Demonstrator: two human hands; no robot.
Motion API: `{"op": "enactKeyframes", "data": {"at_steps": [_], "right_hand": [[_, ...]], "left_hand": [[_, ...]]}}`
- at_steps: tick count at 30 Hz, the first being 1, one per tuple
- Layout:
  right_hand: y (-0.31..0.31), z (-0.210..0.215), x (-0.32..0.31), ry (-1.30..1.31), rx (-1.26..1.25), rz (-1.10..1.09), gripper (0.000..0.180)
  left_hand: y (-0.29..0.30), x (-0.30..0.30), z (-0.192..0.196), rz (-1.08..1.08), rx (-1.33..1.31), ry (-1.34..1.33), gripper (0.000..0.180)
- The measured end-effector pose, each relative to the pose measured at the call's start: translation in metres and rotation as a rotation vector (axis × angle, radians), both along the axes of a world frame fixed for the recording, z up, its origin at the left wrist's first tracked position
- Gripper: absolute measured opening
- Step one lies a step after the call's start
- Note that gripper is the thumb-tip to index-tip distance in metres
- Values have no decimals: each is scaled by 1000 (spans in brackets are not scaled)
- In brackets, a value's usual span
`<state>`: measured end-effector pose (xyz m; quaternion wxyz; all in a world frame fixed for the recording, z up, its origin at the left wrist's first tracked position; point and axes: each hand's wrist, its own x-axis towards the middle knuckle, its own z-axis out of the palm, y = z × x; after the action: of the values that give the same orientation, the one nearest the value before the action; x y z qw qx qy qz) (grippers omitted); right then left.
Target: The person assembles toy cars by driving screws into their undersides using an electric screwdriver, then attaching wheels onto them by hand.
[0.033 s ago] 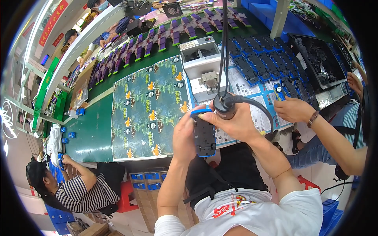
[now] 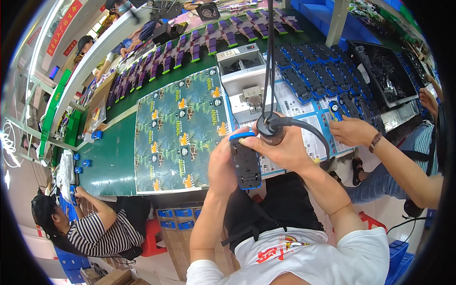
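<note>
Over the front edge of the bench, my left hand (image 2: 222, 164) grips a toy car (image 2: 247, 166) by its side. The car's black underside faces up and its blue end points away from me. My right hand (image 2: 292, 149) is wrapped round a black electric screwdriver (image 2: 271, 132), which hangs from a cord and has a thick cable running off to the right. The right thumb also presses on the blue end of the car. The screwdriver's tip is hidden. Beyond my hands stands a grey metal machine (image 2: 247, 92) with an open top.
Rows of upturned toy cars (image 2: 316, 71) cover the right side of the bench, near a black bin of dark parts (image 2: 387, 73). A co-worker's hand (image 2: 351, 132) holds a blue piece there. Printed sheeting (image 2: 178, 137) lies left; purple-and-green pieces (image 2: 194, 50) line the far side.
The toy car has turned very slightly in my hands. The co-worker's hand on the right has shifted a little with the blue piece.
</note>
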<state>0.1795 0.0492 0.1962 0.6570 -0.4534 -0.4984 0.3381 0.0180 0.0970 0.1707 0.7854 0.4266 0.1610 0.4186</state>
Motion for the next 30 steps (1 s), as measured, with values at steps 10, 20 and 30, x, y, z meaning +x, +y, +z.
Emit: {"op": "enactKeyframes", "data": {"at_steps": [10,20,30], "right_hand": [[2,-9,5,-50,41,5,27],[2,-7,7,-4,42,48,29],[5,-6,4,66,-102,89,25]], "left_hand": [[2,2,-2,-115,-111,-43,61],[1,5,-3,-136,-175,-103,62],[0,2,-9,-105,-200,-25,59]]}}
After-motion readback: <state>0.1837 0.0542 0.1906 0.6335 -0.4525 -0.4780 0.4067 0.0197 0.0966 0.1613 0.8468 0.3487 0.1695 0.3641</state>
